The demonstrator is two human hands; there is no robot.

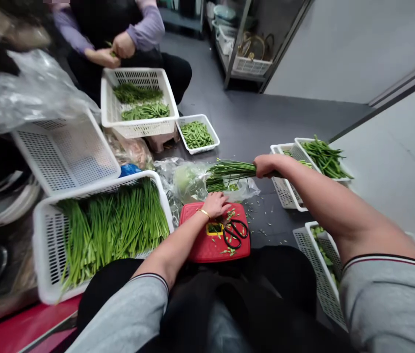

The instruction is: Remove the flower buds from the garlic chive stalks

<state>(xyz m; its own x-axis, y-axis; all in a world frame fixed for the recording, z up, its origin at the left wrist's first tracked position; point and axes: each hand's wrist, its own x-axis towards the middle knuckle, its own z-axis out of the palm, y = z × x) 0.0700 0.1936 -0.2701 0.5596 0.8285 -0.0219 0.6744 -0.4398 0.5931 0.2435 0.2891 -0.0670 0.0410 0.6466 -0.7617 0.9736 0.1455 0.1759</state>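
Note:
My right hand [265, 165] is closed around the ends of a bunch of flowering chives [232, 169]. The bunch points left, above a clear plastic bag [247, 190] at the stool's far side. My left hand [218, 205], a gold bangle at its wrist, reaches over the far part of a red plastic stool [195, 245] with its fingers stretched out and nothing seen in them. On the stool lie black-handled scissors [234, 233] and scattered green snippets, beside a yellow-edged slot [215, 229].
A white basket of long green chives [115, 220] stands at my left, with a tilted basket [71, 152] behind it. Across from me, a person's hands [114, 51] work above another basket [139, 128]. Baskets with greens [323, 157] stand at right. Snippets litter the floor.

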